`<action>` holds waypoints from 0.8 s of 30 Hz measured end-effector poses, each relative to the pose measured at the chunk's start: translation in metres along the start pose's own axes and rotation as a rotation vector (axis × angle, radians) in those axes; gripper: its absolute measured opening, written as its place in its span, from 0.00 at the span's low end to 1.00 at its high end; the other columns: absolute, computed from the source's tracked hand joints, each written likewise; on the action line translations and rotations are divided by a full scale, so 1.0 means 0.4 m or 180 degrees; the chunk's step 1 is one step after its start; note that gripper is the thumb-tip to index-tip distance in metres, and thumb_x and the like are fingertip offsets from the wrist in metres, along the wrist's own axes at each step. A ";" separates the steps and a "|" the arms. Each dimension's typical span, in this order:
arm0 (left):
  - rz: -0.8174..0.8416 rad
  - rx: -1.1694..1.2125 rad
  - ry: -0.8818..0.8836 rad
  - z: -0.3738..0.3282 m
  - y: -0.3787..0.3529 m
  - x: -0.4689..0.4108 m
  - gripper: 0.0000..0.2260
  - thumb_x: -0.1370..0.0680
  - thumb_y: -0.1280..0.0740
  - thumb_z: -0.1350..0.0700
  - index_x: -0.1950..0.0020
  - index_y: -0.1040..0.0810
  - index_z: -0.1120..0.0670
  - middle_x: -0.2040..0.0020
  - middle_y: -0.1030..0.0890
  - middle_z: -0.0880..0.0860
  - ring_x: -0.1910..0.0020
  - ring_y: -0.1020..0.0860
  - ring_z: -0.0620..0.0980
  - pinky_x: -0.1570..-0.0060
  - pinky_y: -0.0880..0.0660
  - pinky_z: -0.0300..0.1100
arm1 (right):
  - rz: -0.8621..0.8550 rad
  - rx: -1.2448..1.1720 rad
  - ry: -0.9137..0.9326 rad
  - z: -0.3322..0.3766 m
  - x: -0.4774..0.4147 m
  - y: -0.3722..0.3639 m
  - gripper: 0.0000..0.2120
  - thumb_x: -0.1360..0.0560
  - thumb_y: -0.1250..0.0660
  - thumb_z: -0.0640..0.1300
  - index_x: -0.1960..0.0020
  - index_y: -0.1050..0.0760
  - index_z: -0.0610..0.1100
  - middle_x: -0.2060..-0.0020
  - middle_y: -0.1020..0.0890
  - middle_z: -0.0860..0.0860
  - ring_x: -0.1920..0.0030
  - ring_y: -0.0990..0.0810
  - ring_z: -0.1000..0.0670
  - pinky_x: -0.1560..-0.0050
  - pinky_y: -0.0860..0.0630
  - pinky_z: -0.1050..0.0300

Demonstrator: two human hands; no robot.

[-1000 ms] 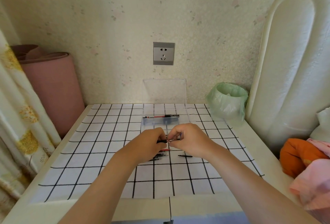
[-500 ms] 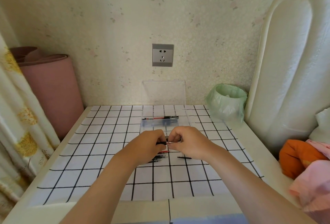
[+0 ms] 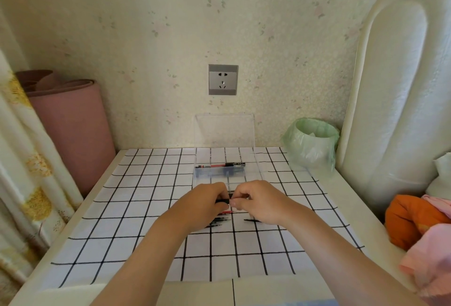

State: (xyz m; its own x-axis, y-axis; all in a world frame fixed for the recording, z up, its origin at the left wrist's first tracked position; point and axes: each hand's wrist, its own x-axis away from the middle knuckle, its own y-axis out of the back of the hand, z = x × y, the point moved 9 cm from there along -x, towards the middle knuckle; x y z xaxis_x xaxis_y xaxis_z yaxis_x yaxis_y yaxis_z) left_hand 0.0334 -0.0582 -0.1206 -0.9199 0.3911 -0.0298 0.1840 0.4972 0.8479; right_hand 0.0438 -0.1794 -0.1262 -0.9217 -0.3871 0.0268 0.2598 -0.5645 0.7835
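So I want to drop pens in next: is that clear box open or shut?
Open: the clear box has its lid swung up and standing upright behind it, leaving the tray uncovered.

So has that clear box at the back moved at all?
No. The clear box stays put, directly below the wall socket, just as before.

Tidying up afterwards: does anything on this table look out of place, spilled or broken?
Nothing spilled or broken. Pen refills lie loose on the checked cloth under the left hand and right hand, which pinch a black pen part; one refill lies apart, rightward. A pen lies along the far edge of the clear box.
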 end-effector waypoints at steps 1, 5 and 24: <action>0.0012 0.0004 -0.0008 0.000 -0.001 0.001 0.01 0.21 0.34 0.53 0.51 0.25 0.47 0.60 0.23 0.43 0.63 0.26 0.40 0.65 0.34 0.34 | 0.0069 0.0000 -0.0035 -0.003 0.001 -0.005 0.09 0.22 0.34 0.54 0.53 0.19 0.51 0.58 0.17 0.52 0.66 0.23 0.57 0.61 0.25 0.57; 0.0013 -0.0009 0.0004 0.002 -0.001 0.003 0.01 0.21 0.34 0.52 0.51 0.25 0.47 0.60 0.23 0.44 0.63 0.26 0.41 0.65 0.33 0.35 | 0.0070 -0.0007 -0.0035 -0.003 0.005 -0.004 0.10 0.24 0.33 0.57 0.50 0.19 0.53 0.55 0.17 0.55 0.60 0.21 0.58 0.56 0.24 0.57; -0.0042 -0.0141 -0.0012 0.001 0.000 -0.002 0.03 0.21 0.35 0.52 0.48 0.23 0.47 0.58 0.21 0.45 0.60 0.24 0.44 0.62 0.29 0.38 | 0.0008 -0.0001 -0.0020 -0.003 0.002 0.007 0.07 0.24 0.31 0.54 0.52 0.18 0.51 0.60 0.17 0.54 0.66 0.23 0.56 0.62 0.26 0.57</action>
State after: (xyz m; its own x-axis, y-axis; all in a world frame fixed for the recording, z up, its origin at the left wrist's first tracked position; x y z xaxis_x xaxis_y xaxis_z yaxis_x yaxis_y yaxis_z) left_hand 0.0343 -0.0583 -0.1210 -0.9208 0.3877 -0.0430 0.1562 0.4676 0.8700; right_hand 0.0443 -0.1822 -0.1248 -0.9228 -0.3838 0.0327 0.2622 -0.5637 0.7832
